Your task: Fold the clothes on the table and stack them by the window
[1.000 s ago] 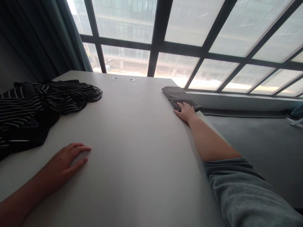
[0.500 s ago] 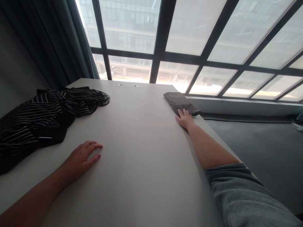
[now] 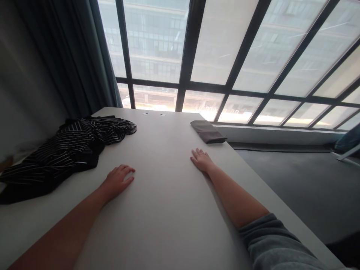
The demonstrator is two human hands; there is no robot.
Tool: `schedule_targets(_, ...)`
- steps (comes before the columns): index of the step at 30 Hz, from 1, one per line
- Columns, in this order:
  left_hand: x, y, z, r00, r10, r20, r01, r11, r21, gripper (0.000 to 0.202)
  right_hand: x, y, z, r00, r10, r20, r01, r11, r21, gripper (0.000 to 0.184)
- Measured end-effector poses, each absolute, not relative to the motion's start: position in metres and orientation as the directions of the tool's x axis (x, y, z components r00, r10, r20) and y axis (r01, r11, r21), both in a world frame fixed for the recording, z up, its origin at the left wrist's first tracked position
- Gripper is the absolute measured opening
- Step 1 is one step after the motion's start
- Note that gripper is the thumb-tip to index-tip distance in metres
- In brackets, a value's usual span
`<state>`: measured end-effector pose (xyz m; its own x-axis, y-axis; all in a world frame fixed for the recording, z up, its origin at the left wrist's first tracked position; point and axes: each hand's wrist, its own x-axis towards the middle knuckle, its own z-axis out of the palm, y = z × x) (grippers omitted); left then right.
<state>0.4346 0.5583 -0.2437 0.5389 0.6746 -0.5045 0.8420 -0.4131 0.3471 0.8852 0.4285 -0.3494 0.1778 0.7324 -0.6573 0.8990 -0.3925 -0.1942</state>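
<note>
A folded grey-brown cloth (image 3: 208, 132) lies flat by the table's right edge, towards the back. My right hand (image 3: 201, 159) rests on the white table (image 3: 163, 210) just short of that cloth, fingers stretched out, holding nothing and apart from it. On the left side, my left hand (image 3: 118, 180) lies on the tabletop with thumb and fingers apart and nothing in it. Beyond it, a crumpled black garment with white stripes (image 3: 75, 144) is heaped along the left part of the table.
Two small round fittings (image 3: 145, 114) sit near the far table edge. Behind stands a window with dark frames (image 3: 184, 67), and a dark curtain (image 3: 84, 56) hangs at the left. Grey floor (image 3: 284, 180) lies to the right, with a white metal leg (image 3: 347, 153) on it.
My right hand has come off the folded cloth and drawn back towards me onto the bare tabletop. The left hand keeps its pose. The whole view has tilted and shifted slightly.
</note>
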Motion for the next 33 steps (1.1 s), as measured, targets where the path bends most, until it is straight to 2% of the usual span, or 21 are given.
schedule_targets(5, 0.447, 0.559, -0.233, 0.463, 0.721, -0.515, 0.886, -0.399, 0.237, 0.04, 0.819, 0.422, -0.314, 0.106, 0.756, -0.646, 0.887, -0.365, -0.283, 0.07)
schedule_targets(10, 0.436, 0.572, -0.224, 0.334, 0.836, -0.436, 0.941, -0.324, 0.1, 0.036, 0.761, 0.4, -0.275, -0.135, 0.815, -0.563, 0.846, -0.201, -0.494, 0.067)
schedule_targets(13, 0.412, 0.591, -0.214, 0.211, 0.923, -0.322, 0.974, -0.225, -0.006, 0.038, 0.744, 0.383, -0.257, -0.266, 0.83, -0.491, 0.785, -0.109, -0.61, 0.066)
schedule_targets(16, 0.381, 0.608, -0.197, 0.017, 0.992, -0.127, 0.997, -0.027, -0.079, 0.046, 0.745, 0.376, -0.249, -0.34, 0.826, -0.45, 0.725, -0.075, -0.684, 0.066)
schedule_targets(19, 0.353, 0.619, -0.179, -0.178, 0.983, -0.053, 0.983, 0.176, -0.048, 0.057, 0.753, 0.379, -0.247, -0.374, 0.816, -0.441, 0.679, -0.084, -0.73, 0.064)
schedule_targets(22, 0.334, 0.626, -0.17, -0.273, 0.947, -0.167, 0.958, 0.284, 0.046, 0.065, 0.76, 0.384, -0.244, -0.387, 0.813, -0.435, 0.638, -0.104, -0.763, 0.062)
schedule_targets(23, 0.331, 0.628, -0.169, -0.304, 0.938, -0.167, 0.947, 0.317, 0.056, 0.066, 0.761, 0.385, -0.242, -0.388, 0.814, -0.432, 0.628, -0.11, -0.77, 0.062)
schedule_targets(25, 0.326, 0.631, -0.171, -0.295, 0.944, -0.149, 0.946, 0.31, 0.089, 0.063, 0.761, 0.386, -0.237, -0.388, 0.816, -0.429, 0.619, -0.114, -0.777, 0.062)
schedule_targets(29, 0.327, 0.631, -0.174, -0.173, 0.984, 0.036, 0.956, 0.16, 0.245, 0.051, 0.758, 0.387, -0.234, -0.395, 0.818, -0.418, 0.616, -0.102, -0.781, 0.063)
schedule_targets(31, 0.334, 0.628, -0.173, -0.143, 0.982, 0.123, 0.961, 0.108, 0.255, 0.052, 0.756, 0.386, -0.235, -0.389, 0.826, -0.409, 0.609, -0.102, -0.786, 0.063)
schedule_targets(33, 0.344, 0.625, -0.171, -0.115, 0.977, 0.181, 0.975, 0.076, 0.209, 0.055, 0.756, 0.386, -0.237, -0.382, 0.829, -0.408, 0.608, -0.107, -0.787, 0.063)
